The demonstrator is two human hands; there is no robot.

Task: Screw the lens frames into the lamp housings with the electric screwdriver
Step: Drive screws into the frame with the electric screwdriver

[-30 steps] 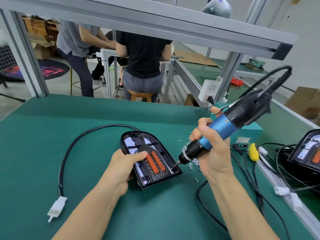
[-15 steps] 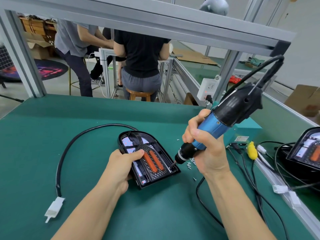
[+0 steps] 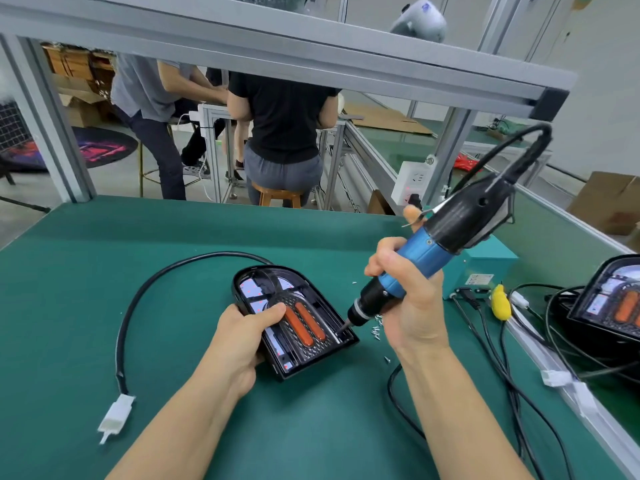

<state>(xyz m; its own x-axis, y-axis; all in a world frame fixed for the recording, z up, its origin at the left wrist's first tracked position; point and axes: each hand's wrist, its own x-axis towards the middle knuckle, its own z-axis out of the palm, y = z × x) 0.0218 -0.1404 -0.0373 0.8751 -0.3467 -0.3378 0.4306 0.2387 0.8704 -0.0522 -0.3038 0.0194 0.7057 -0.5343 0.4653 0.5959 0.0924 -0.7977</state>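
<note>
A black arch-shaped lamp housing (image 3: 263, 285) with two orange lens strips lies on the green mat (image 3: 86, 306). My left hand (image 3: 242, 337) grips its left side, thumb lying across the lens frame. My right hand (image 3: 412, 299) holds the blue and black electric screwdriver (image 3: 436, 244), tilted, with its bit tip touching the housing's near right corner. Loose screws (image 3: 377, 330) lie scattered just right of the housing. The housing's black cable (image 3: 138, 303) loops left and ends in a white plug (image 3: 116, 415).
A second lamp housing (image 3: 609, 303) sits at the right edge among tangled cables. A teal power box (image 3: 485, 268) and a yellow connector (image 3: 500, 303) lie behind my right hand. The aluminium frame (image 3: 277, 50) crosses overhead. Two people work at a far bench.
The screwdriver has tipped more upright and its bit has come down onto the housing's near right corner. My left hand keeps its hold on the housing.
</note>
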